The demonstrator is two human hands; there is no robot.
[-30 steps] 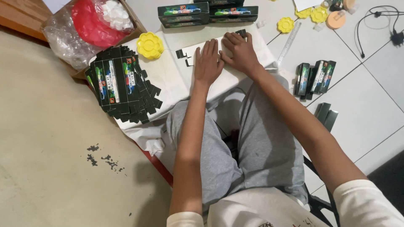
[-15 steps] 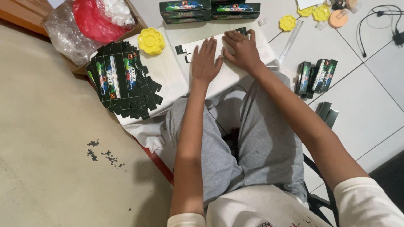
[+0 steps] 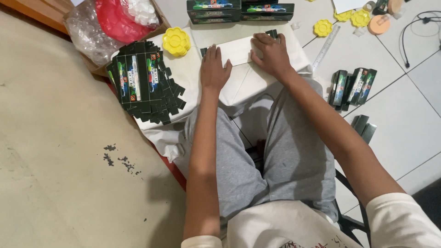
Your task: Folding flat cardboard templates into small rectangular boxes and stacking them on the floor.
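A flat carton blank, white side up with black tabs at its ends, lies on a white sheet in front of my knees. My left hand presses flat on its left end, fingers together. My right hand lies on its right end, fingers curled over the far edge by a black tab. A fanned stack of black unfolded cartons with coloured print sits to the left of my left hand.
A yellow flower-shaped palette lies beside the stack. Folded black boxes stand beyond the blank, more on the tiles at right. A ruler, small yellow palettes, a bagged cardboard box and a black cable surround them.
My left hand slid left along the blank, away from my right hand. The right hand stayed on the right end. The camera drifted slightly.
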